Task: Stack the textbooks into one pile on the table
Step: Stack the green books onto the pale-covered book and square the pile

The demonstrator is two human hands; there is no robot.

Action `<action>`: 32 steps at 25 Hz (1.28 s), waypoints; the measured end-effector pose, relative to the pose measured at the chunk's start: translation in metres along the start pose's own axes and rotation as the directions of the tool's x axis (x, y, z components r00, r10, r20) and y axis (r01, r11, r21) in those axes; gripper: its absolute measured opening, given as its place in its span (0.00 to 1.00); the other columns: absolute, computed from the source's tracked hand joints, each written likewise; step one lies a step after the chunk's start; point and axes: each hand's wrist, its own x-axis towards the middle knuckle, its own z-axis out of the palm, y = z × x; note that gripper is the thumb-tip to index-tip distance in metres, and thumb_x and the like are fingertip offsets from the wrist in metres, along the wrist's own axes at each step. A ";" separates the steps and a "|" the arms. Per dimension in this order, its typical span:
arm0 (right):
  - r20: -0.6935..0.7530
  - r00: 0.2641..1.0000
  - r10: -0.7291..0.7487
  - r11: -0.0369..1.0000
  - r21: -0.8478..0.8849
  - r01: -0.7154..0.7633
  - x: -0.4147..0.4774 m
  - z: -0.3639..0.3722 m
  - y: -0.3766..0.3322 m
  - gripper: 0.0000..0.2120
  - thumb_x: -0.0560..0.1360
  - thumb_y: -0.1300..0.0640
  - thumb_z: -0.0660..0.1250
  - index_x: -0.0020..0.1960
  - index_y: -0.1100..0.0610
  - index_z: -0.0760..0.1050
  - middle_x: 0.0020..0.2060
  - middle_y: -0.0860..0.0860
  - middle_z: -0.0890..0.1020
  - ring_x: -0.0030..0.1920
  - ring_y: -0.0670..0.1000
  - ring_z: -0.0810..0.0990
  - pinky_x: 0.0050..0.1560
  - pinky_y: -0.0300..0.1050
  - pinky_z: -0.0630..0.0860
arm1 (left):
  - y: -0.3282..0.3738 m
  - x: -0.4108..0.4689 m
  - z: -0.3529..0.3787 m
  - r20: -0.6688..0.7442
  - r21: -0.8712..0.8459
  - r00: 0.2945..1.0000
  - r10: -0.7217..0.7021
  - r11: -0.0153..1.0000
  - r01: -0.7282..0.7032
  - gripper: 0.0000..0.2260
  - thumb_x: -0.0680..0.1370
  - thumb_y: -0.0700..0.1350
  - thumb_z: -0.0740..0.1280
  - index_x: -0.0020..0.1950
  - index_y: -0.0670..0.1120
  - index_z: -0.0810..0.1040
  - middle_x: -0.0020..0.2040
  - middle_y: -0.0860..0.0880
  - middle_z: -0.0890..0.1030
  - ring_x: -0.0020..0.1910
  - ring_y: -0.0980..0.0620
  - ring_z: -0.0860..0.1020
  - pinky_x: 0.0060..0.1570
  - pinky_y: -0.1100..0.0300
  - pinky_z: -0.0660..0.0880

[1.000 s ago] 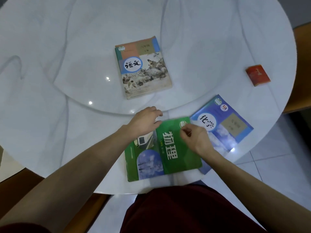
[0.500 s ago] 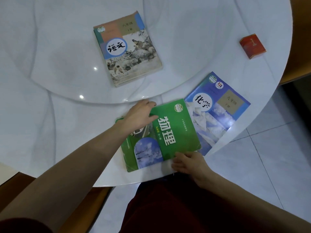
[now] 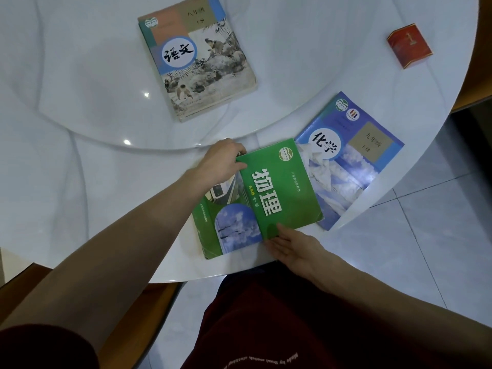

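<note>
textbooks: 3 — green one, blue one, beige one
small red packs: 1, looks like a box, can't tell
my hands in view: 2 — left hand, right hand

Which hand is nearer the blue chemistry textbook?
Right. The right hand is at the green physics textbook's near edge, below the blue chemistry textbook; the left hand is at its far-left corner, farther off.
</note>
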 end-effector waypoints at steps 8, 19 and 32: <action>-0.012 1.000 -0.017 1.000 -0.014 0.017 0.004 0.001 0.002 0.11 0.77 0.63 0.64 0.59 0.64 0.73 0.43 0.59 0.80 0.41 0.53 0.78 0.38 0.44 0.75 | -0.003 -0.013 -0.030 0.216 -0.432 0.976 -0.007 0.896 0.102 0.07 0.78 0.42 0.65 0.54 0.49 0.70 0.63 0.39 0.79 0.60 0.42 0.77 0.56 0.52 0.73; 0.164 0.960 -0.228 0.963 -0.110 0.247 -0.012 0.020 -0.040 0.08 0.77 0.65 0.63 0.40 0.58 0.73 0.35 0.54 0.76 0.35 0.50 0.73 0.38 0.41 0.72 | -0.019 -0.040 -0.087 0.082 -0.753 0.992 -0.094 0.646 0.124 0.09 0.78 0.35 0.64 0.46 0.51 0.73 0.38 0.48 0.77 0.35 0.60 0.76 0.37 0.73 0.72; 0.290 0.811 -0.508 0.729 -0.357 0.585 -0.057 0.122 -0.161 0.10 0.76 0.69 0.64 0.40 0.56 0.69 0.36 0.54 0.78 0.34 0.51 0.77 0.34 0.45 0.74 | -0.036 -0.016 -0.129 -0.037 -0.981 0.887 -0.460 0.186 0.056 0.07 0.79 0.36 0.63 0.44 0.47 0.72 0.40 0.46 0.79 0.35 0.52 0.79 0.35 0.62 0.78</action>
